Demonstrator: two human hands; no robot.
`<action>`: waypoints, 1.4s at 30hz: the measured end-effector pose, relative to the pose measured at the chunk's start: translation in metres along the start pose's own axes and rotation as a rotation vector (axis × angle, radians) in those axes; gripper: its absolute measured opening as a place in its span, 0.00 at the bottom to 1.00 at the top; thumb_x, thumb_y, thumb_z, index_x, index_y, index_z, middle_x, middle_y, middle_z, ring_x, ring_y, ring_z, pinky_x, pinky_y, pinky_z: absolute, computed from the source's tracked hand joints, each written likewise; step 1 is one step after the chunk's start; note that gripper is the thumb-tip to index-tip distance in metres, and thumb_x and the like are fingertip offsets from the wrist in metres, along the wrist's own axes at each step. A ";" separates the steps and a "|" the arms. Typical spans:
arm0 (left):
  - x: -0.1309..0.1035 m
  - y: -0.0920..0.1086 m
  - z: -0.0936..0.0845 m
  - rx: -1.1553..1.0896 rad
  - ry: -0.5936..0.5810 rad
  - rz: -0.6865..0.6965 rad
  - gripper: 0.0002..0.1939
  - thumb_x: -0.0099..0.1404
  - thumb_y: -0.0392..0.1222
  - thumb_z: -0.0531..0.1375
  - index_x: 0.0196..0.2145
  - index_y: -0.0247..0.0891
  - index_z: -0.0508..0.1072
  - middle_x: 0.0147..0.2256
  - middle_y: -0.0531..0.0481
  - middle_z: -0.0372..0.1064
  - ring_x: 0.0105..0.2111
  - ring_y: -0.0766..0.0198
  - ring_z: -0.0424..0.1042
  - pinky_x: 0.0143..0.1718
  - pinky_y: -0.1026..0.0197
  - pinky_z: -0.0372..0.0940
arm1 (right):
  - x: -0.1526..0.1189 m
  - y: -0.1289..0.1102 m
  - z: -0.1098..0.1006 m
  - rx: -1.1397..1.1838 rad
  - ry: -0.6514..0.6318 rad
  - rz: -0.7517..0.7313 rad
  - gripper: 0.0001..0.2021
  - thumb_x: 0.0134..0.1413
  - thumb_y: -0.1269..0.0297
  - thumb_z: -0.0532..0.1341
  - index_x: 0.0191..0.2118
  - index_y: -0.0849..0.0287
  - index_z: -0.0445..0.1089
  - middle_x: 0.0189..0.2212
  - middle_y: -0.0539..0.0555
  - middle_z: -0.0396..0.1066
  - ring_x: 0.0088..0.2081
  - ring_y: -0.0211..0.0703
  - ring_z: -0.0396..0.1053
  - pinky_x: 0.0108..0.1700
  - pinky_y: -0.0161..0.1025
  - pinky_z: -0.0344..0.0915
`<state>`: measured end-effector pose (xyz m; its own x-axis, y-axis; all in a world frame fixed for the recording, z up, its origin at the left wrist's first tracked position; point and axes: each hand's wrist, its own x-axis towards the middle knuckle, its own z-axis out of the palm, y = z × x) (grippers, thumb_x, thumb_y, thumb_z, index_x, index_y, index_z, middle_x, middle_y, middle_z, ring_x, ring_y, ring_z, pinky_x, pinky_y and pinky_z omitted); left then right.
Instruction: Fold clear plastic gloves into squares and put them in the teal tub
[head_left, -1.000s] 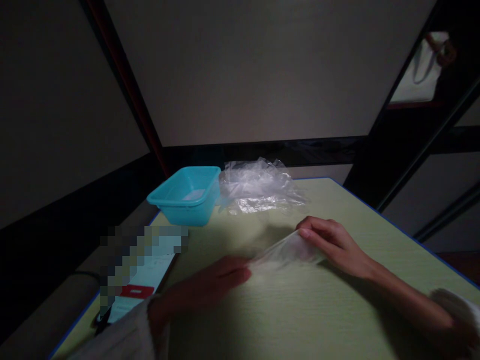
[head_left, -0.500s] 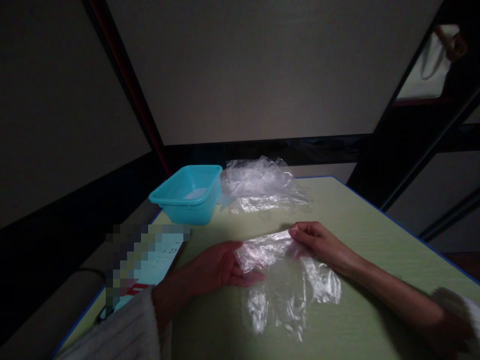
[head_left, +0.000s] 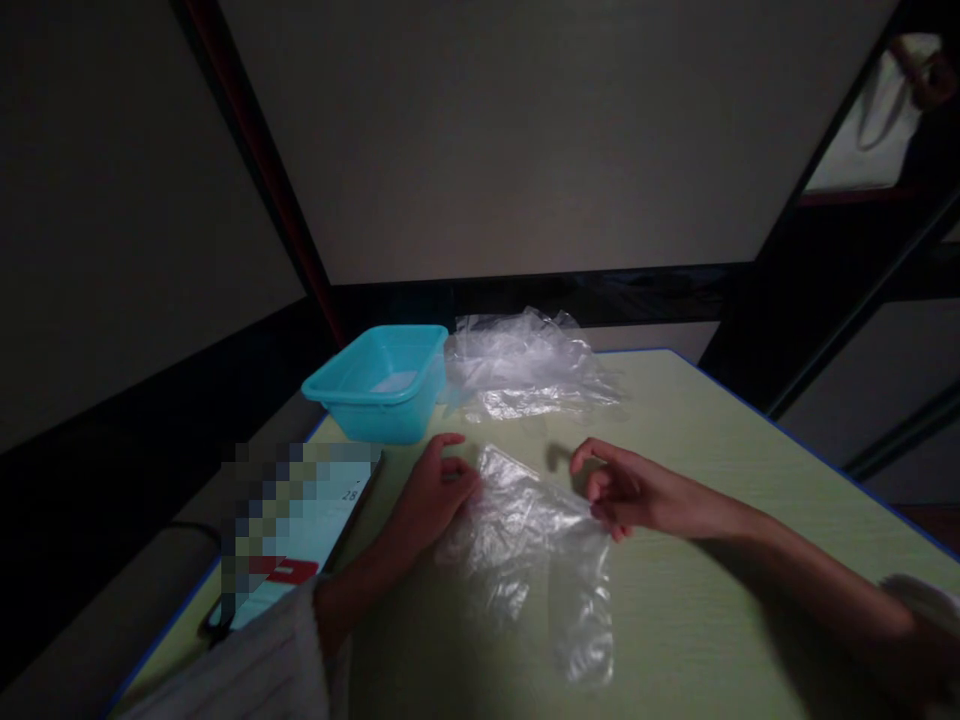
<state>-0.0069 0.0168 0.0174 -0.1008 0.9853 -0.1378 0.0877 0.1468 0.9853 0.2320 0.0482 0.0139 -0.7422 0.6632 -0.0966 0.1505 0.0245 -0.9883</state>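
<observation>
A thin, clear, crinkled plastic piece [head_left: 517, 535] hangs between my hands above the table; whether it is a bag or a glove I cannot tell. My left hand [head_left: 442, 490] has its thumb and curled fingers closed at the left edge of the plastic, while its index finger points outward. At the upper right corner, my right hand [head_left: 619, 490] pinches the plastic between thumb and fingers, its index finger bent above. A strip of the plastic dangles below the right hand. Further back lies a loose pile of similar clear plastic pieces [head_left: 525, 365].
A turquoise plastic basin [head_left: 390, 415] with something pale inside stands at the back left. Near my left forearm lies a phone or tablet [head_left: 322, 510] with a lit screen, partly pixelated. The pale green table [head_left: 697, 450] has a blue edge. Behind it rises a grey panel [head_left: 525, 150].
The plastic has been turned and shifted, its upper edge now sloping down to the right. My left hand has come from beneath it to its left edge; my right hand has dropped slightly.
</observation>
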 end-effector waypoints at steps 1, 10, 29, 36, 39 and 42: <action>0.001 0.000 0.000 -0.022 0.009 0.005 0.20 0.50 0.32 0.57 0.42 0.37 0.57 0.20 0.61 0.65 0.17 0.70 0.66 0.16 0.71 0.57 | -0.003 -0.002 0.001 0.011 -0.097 0.046 0.18 0.47 0.69 0.61 0.41 0.58 0.53 0.23 0.43 0.64 0.21 0.29 0.64 0.23 0.29 0.59; 0.013 -0.016 -0.006 -0.112 0.109 0.285 0.23 0.46 0.37 0.59 0.41 0.38 0.57 0.41 0.45 0.66 0.44 0.58 0.68 0.45 0.55 0.62 | -0.005 -0.015 -0.001 -0.630 0.093 -0.272 0.14 0.52 0.60 0.60 0.43 0.60 0.66 0.40 0.57 0.70 0.42 0.44 0.68 0.44 0.45 0.65; 0.009 -0.015 -0.009 0.004 0.061 0.349 0.19 0.49 0.40 0.58 0.40 0.37 0.60 0.45 0.42 0.63 0.45 0.58 0.67 0.45 0.55 0.63 | -0.021 -0.015 0.022 -1.109 -0.071 0.022 0.53 0.43 0.40 0.58 0.64 0.63 0.28 0.63 0.68 0.34 0.62 0.65 0.27 0.58 0.66 0.28; -0.005 -0.011 -0.006 0.235 -0.003 0.418 0.16 0.54 0.37 0.54 0.42 0.38 0.65 0.48 0.45 0.64 0.51 0.58 0.62 0.51 0.53 0.59 | -0.022 -0.016 0.008 -1.213 0.116 -0.044 0.42 0.53 0.41 0.50 0.64 0.63 0.38 0.62 0.69 0.42 0.62 0.64 0.39 0.58 0.67 0.37; -0.010 -0.011 -0.004 0.328 -0.040 0.501 0.14 0.54 0.35 0.53 0.40 0.39 0.67 0.47 0.46 0.65 0.49 0.58 0.63 0.49 0.54 0.60 | -0.017 -0.016 0.005 -1.226 0.089 -0.124 0.39 0.55 0.43 0.49 0.64 0.64 0.40 0.62 0.68 0.44 0.62 0.59 0.43 0.59 0.63 0.37; -0.015 -0.012 -0.003 0.438 -0.101 0.591 0.12 0.56 0.33 0.52 0.38 0.38 0.69 0.46 0.45 0.67 0.48 0.58 0.65 0.50 0.54 0.60 | -0.013 -0.011 0.005 -1.201 -0.005 -0.103 0.44 0.51 0.40 0.51 0.64 0.67 0.40 0.62 0.69 0.39 0.62 0.61 0.39 0.59 0.63 0.35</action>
<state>-0.0093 -0.0001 0.0079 0.1751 0.9108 0.3737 0.4881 -0.4100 0.7705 0.2367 0.0353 0.0251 -0.7884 0.6146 -0.0265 0.6003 0.7592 -0.2513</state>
